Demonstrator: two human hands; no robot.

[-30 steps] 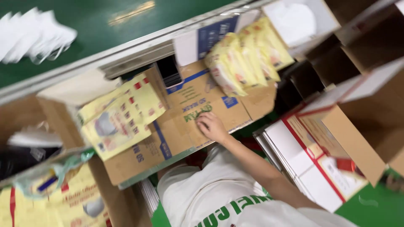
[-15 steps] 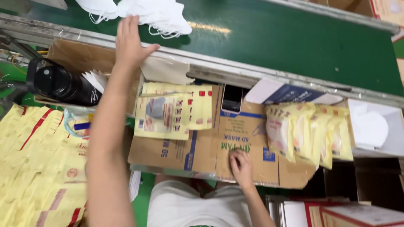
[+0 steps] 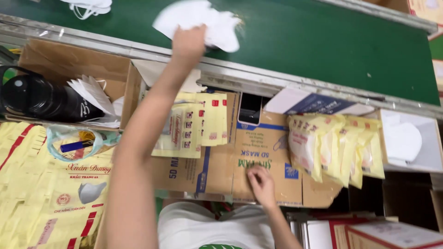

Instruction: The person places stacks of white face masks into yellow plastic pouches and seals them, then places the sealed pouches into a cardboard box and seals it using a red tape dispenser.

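My left hand [image 3: 188, 42] reaches far out over the green conveyor belt [image 3: 323, 41] and grips a bunch of white face masks [image 3: 203, 20]. My right hand [image 3: 261, 183] rests flat on the brown cardboard box top [image 3: 217, 166] in front of me, holding nothing. A stack of empty yellow mask pouches [image 3: 194, 122] lies on the box just right of my left forearm. Several filled yellow pouches [image 3: 334, 147] lean in a row at the box's right end. A dark phone [image 3: 250, 109] lies at the back of the box.
More white masks [image 3: 90, 7] lie on the belt at top left. A black flask [image 3: 41, 99] and loose masks [image 3: 92, 94] sit in a cardboard bin on the left. Yellow pouches [image 3: 41, 198] pile at lower left. A white tray [image 3: 408, 140] holds masks on the right.
My view has tilted and shifted. My left hand, which had reached to the masks on the belt, has closed on a bunch and lifted it. My right hand stays on the box.
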